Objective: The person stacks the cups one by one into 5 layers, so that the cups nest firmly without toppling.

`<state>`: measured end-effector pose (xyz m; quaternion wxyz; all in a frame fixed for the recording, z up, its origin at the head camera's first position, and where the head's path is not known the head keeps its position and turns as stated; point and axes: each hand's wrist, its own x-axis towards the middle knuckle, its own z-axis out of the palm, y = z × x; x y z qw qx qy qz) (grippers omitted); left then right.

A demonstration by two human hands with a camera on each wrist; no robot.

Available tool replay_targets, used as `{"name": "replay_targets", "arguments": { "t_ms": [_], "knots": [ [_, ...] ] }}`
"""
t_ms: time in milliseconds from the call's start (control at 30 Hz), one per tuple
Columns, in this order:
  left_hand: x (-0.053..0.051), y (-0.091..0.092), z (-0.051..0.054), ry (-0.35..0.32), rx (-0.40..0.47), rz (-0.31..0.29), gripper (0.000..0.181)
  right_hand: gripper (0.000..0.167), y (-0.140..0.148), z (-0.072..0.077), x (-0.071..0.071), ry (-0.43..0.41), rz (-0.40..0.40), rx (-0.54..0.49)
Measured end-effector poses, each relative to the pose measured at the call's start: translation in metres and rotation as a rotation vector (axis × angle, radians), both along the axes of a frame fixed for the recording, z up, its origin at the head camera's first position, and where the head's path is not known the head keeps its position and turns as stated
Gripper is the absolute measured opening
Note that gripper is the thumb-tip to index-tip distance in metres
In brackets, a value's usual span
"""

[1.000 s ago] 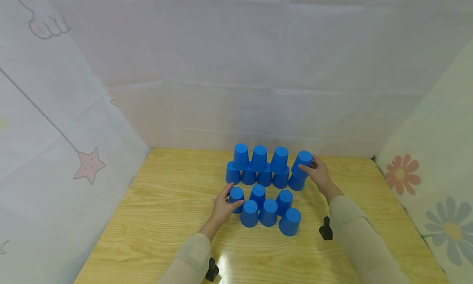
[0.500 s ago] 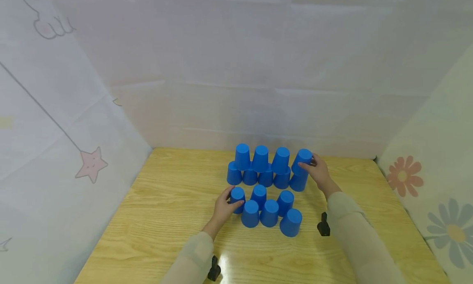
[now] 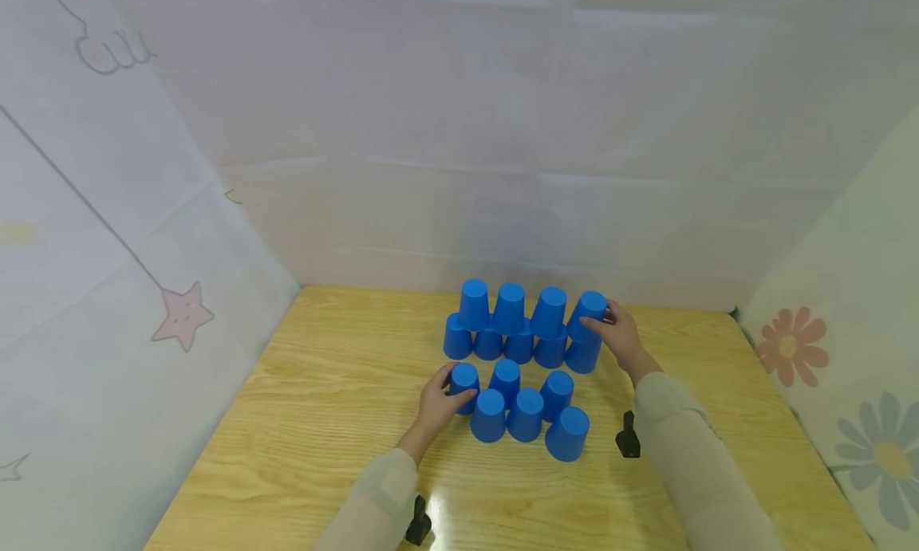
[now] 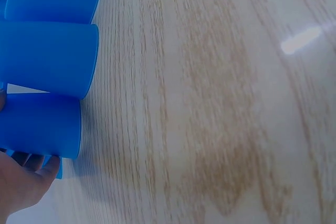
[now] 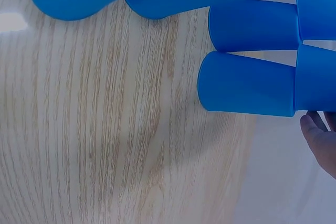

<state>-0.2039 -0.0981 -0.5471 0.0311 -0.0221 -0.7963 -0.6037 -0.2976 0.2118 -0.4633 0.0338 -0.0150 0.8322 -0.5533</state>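
Upside-down blue cups stand in two groups. In the back group, a lower row carries upper cups such as this one (image 3: 509, 308). My right hand (image 3: 621, 337) grips the rightmost upper cup (image 3: 586, 316), which rests on the end cup (image 3: 582, 356) of the lower row; the right wrist view shows that lower cup (image 5: 247, 83) meeting the held one (image 5: 316, 78). In the front group, my left hand (image 3: 438, 399) holds the leftmost cup (image 3: 463, 387) between thumb and fingers. The left wrist view shows the hand (image 4: 23, 184) around that cup (image 4: 42, 124).
More front cups, among them a middle one (image 3: 525, 415) and a right one (image 3: 567, 434), stand near the hands on the wooden table (image 3: 323, 423). A pale cloth (image 3: 488, 200) hangs behind the table, with patterned cloth on both sides.
The upper right cup has shifted slightly with my right hand and sits more squarely over the cup below. My left hand keeps its hold. The whole view has drifted slightly.
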Motion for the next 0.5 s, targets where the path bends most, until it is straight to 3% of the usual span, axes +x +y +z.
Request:
{"name": "replay_targets", "arguments": {
  "t_ms": [500],
  "knots": [
    [0.0032,-0.0004,0.0034,-0.011,0.014,-0.008,0.053,0.067,-0.0031,-0.0025,-0.0022,-0.013,0.023,-0.003]
  ]
}}
